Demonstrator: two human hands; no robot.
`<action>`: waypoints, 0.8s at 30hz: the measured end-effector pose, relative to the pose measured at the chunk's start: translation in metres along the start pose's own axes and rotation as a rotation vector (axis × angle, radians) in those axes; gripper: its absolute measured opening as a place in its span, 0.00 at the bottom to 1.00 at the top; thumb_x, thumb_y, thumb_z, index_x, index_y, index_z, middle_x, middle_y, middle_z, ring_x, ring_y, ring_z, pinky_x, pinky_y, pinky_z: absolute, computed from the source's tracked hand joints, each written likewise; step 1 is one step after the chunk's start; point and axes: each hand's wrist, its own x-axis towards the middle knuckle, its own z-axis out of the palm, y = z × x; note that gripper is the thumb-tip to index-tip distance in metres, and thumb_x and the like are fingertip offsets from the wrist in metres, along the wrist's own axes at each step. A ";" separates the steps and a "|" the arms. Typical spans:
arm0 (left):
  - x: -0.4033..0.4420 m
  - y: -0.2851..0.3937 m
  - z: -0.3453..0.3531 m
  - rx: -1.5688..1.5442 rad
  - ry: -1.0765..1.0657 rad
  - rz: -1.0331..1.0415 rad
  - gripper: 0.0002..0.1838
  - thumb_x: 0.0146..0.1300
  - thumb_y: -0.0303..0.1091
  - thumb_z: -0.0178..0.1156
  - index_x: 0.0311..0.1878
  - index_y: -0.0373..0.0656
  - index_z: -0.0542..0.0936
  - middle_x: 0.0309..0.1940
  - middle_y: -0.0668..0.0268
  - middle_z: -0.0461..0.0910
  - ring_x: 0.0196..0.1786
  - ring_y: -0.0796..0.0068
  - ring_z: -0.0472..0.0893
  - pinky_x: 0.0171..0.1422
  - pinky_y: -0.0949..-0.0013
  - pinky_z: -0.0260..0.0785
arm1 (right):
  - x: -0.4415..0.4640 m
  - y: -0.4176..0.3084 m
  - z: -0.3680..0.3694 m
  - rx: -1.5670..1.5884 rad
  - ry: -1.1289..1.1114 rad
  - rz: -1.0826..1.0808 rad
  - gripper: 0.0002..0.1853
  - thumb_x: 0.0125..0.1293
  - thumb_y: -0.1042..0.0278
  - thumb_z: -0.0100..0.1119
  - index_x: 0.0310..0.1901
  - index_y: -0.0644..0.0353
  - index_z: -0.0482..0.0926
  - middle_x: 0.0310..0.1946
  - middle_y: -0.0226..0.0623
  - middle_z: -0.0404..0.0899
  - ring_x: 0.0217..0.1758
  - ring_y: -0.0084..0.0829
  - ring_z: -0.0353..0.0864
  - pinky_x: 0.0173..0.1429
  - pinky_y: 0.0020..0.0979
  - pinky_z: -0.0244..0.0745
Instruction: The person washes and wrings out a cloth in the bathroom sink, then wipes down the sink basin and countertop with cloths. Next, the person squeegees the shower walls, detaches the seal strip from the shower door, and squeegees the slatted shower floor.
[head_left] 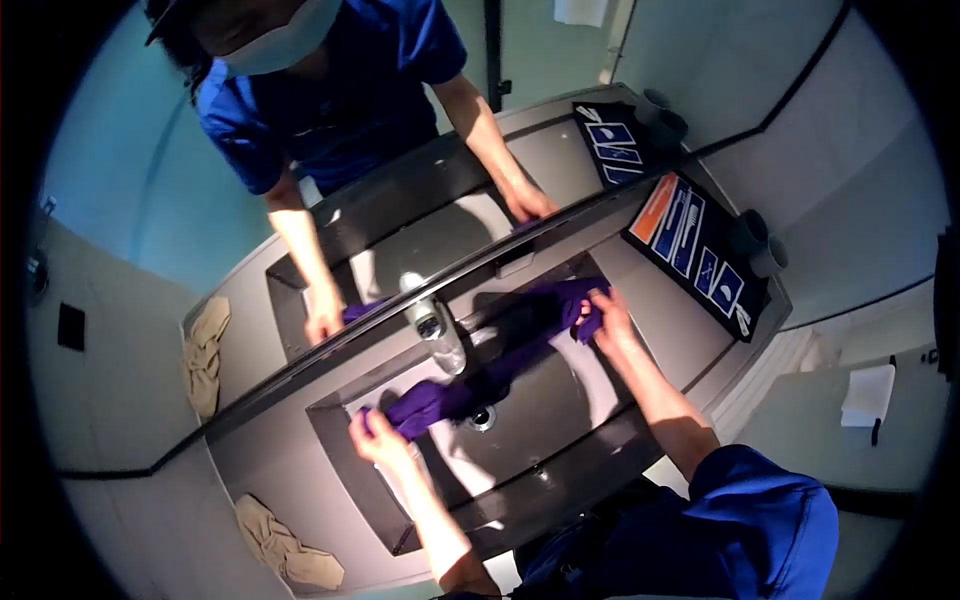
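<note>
A purple cloth (510,368) stretches across the sink basin (540,425), bunched at both ends and sagging a little in the middle. My left hand (382,442) grips its left end over the basin's left side. At the upper right of the basin, my right hand (608,318) has its fingers closed on the other end. Just behind the cloth stands the chrome faucet (435,330). Below the cloth, the round drain (482,417) shows in the basin floor.
A crumpled beige cloth (285,545) lies on the counter at the left. On the right side are a black mat with packaged toiletries (690,240) and two grey cups (768,258). A wide mirror (390,215) behind the sink reflects a person in blue.
</note>
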 end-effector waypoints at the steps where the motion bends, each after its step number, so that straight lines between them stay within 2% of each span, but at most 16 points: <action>1: 0.011 -0.013 -0.012 -0.143 0.021 -0.103 0.12 0.63 0.30 0.55 0.46 0.33 0.74 0.36 0.63 0.75 0.36 0.72 0.75 0.42 0.68 0.72 | -0.014 -0.015 0.004 0.040 0.003 0.038 0.15 0.65 0.73 0.48 0.52 0.63 0.67 0.36 0.39 0.76 0.37 0.29 0.77 0.33 0.30 0.77; 4: 0.014 -0.006 -0.013 -0.612 0.024 -0.388 0.10 0.65 0.34 0.53 0.44 0.38 0.70 0.31 0.67 0.73 0.33 0.75 0.75 0.34 0.69 0.73 | -0.017 -0.017 0.036 0.134 -0.227 -0.054 0.14 0.66 0.72 0.47 0.53 0.62 0.66 0.41 0.36 0.75 0.39 0.29 0.77 0.35 0.30 0.79; 5: 0.011 0.016 -0.001 -0.622 -0.042 -0.467 0.09 0.65 0.34 0.52 0.42 0.39 0.71 0.30 0.67 0.73 0.33 0.75 0.75 0.34 0.69 0.73 | -0.014 -0.016 0.066 0.073 -0.118 -0.121 0.16 0.65 0.71 0.50 0.54 0.61 0.67 0.44 0.34 0.76 0.41 0.31 0.77 0.41 0.31 0.78; 6: -0.001 0.047 0.010 -0.630 -0.104 -0.550 0.08 0.66 0.35 0.51 0.41 0.40 0.71 0.30 0.66 0.73 0.33 0.74 0.76 0.34 0.69 0.73 | 0.001 0.006 0.068 0.037 -0.178 -0.167 0.15 0.61 0.68 0.55 0.49 0.62 0.72 0.42 0.35 0.78 0.42 0.31 0.77 0.48 0.32 0.74; 7: -0.015 0.077 0.018 -0.604 -0.304 -0.545 0.09 0.66 0.34 0.51 0.42 0.39 0.72 0.31 0.65 0.74 0.35 0.72 0.77 0.37 0.69 0.73 | -0.001 0.009 0.089 -0.547 -0.268 -0.379 0.13 0.58 0.67 0.58 0.43 0.63 0.76 0.37 0.36 0.79 0.40 0.31 0.77 0.50 0.33 0.71; 8: -0.033 0.098 0.028 -0.577 -0.503 -0.543 0.09 0.65 0.34 0.51 0.43 0.39 0.73 0.33 0.64 0.75 0.36 0.71 0.78 0.41 0.69 0.74 | -0.018 0.015 0.107 -0.778 -0.326 -0.424 0.12 0.57 0.65 0.59 0.39 0.65 0.77 0.31 0.40 0.79 0.38 0.36 0.76 0.47 0.36 0.70; 10: -0.078 0.072 0.074 -0.963 -0.596 -0.645 0.13 0.65 0.30 0.51 0.50 0.34 0.73 0.41 0.61 0.77 0.40 0.70 0.78 0.47 0.68 0.73 | -0.030 0.026 0.100 -1.182 -0.506 -0.856 0.15 0.58 0.64 0.58 0.42 0.65 0.76 0.33 0.45 0.77 0.36 0.42 0.75 0.44 0.38 0.69; 12: -0.090 0.124 0.106 -0.978 -0.511 -0.420 0.16 0.66 0.32 0.49 0.54 0.33 0.71 0.50 0.57 0.75 0.50 0.65 0.76 0.56 0.63 0.69 | -0.046 0.016 0.101 -1.209 -0.207 -1.048 0.15 0.58 0.64 0.58 0.43 0.64 0.76 0.37 0.47 0.76 0.36 0.46 0.74 0.41 0.40 0.68; 14: -0.086 0.130 0.154 -1.124 -0.230 -0.318 0.18 0.67 0.31 0.48 0.56 0.31 0.70 0.51 0.55 0.74 0.51 0.64 0.74 0.59 0.63 0.66 | -0.053 -0.009 0.106 -0.706 -0.139 -0.597 0.11 0.61 0.70 0.52 0.44 0.64 0.75 0.42 0.44 0.76 0.42 0.38 0.77 0.46 0.32 0.69; 15: -0.071 0.118 0.163 -0.553 -0.234 -0.135 0.17 0.67 0.29 0.47 0.56 0.31 0.70 0.55 0.53 0.72 0.58 0.63 0.70 0.66 0.63 0.58 | -0.052 -0.024 0.110 -0.687 -0.172 -0.592 0.11 0.61 0.72 0.50 0.45 0.65 0.74 0.42 0.44 0.76 0.44 0.36 0.77 0.48 0.31 0.69; 16: -0.061 0.125 0.176 -0.453 -0.164 0.090 0.18 0.67 0.34 0.47 0.54 0.32 0.72 0.53 0.49 0.72 0.56 0.53 0.71 0.63 0.61 0.60 | -0.048 -0.033 0.111 -0.665 -0.203 -0.588 0.12 0.61 0.74 0.48 0.46 0.65 0.73 0.42 0.44 0.76 0.45 0.34 0.76 0.50 0.30 0.69; 18: -0.034 0.147 0.182 -0.253 -0.501 0.166 0.17 0.65 0.37 0.49 0.51 0.34 0.73 0.52 0.43 0.71 0.53 0.43 0.70 0.58 0.56 0.62 | -0.041 -0.025 0.112 -0.762 -0.186 -0.670 0.15 0.59 0.71 0.50 0.48 0.66 0.71 0.42 0.47 0.76 0.45 0.38 0.76 0.52 0.33 0.68; 20: -0.030 0.124 0.194 0.036 -0.410 0.436 0.16 0.63 0.37 0.50 0.48 0.35 0.74 0.49 0.40 0.71 0.48 0.38 0.69 0.53 0.53 0.63 | -0.025 0.018 0.074 -1.283 -0.160 -0.776 0.17 0.58 0.69 0.54 0.48 0.68 0.71 0.42 0.50 0.76 0.46 0.45 0.75 0.54 0.37 0.68; 21: -0.031 0.124 0.187 -0.034 -0.551 0.253 0.16 0.62 0.35 0.50 0.48 0.35 0.75 0.47 0.44 0.74 0.48 0.40 0.72 0.56 0.55 0.64 | -0.032 0.037 0.072 -1.187 -0.110 -0.966 0.19 0.57 0.67 0.58 0.47 0.70 0.71 0.43 0.54 0.75 0.48 0.50 0.73 0.54 0.40 0.68; 22: -0.041 0.104 0.187 -0.126 -0.289 0.422 0.15 0.63 0.33 0.48 0.49 0.34 0.75 0.47 0.47 0.76 0.48 0.47 0.75 0.57 0.55 0.65 | -0.041 0.025 0.084 -1.067 -0.239 -0.790 0.20 0.57 0.66 0.60 0.47 0.70 0.72 0.44 0.54 0.74 0.51 0.49 0.72 0.54 0.40 0.70; 24: -0.073 0.120 0.149 -0.622 -0.262 -0.071 0.15 0.62 0.29 0.48 0.50 0.34 0.75 0.48 0.51 0.76 0.49 0.57 0.76 0.57 0.58 0.67 | -0.049 0.004 0.123 -0.888 -0.513 -0.779 0.17 0.56 0.69 0.58 0.46 0.69 0.74 0.47 0.54 0.73 0.51 0.50 0.73 0.53 0.41 0.71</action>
